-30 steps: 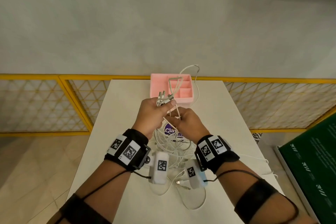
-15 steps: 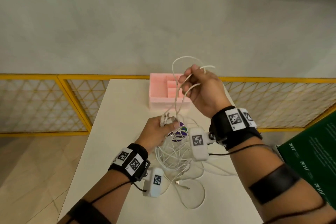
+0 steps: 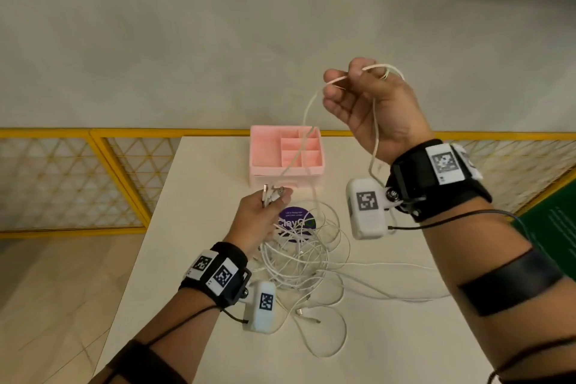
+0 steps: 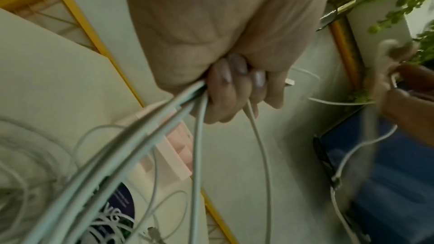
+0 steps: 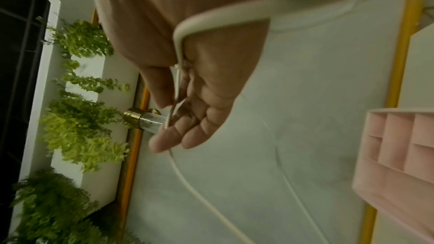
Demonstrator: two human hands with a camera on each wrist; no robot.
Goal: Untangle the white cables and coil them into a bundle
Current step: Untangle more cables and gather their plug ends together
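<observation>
A tangle of white cables (image 3: 299,259) lies on the white table (image 3: 389,337) near its middle. My left hand (image 3: 265,212) grips several cable ends just above the table, their metal plugs (image 3: 272,192) sticking out past the fingers; the left wrist view shows the fingers (image 4: 234,88) curled round the cables (image 4: 145,136). My right hand (image 3: 367,97) is raised high at the right and pinches one white cable (image 3: 307,109), which loops over its fingers and hangs down to the left hand. In the right wrist view that cable (image 5: 178,73) runs between thumb and fingers.
A pink divided organiser box (image 3: 285,154) stands at the table's far edge behind the left hand. A purple round sticker (image 3: 294,221) lies under the cables. A yellow mesh fence (image 3: 78,178) runs behind the table, and a green panel (image 3: 554,227) is at the right.
My right hand has risen from beside the left hand to high at the right, drawing one cable up out of the tangle. The left hand has sunk slightly, still holding the plug ends.
</observation>
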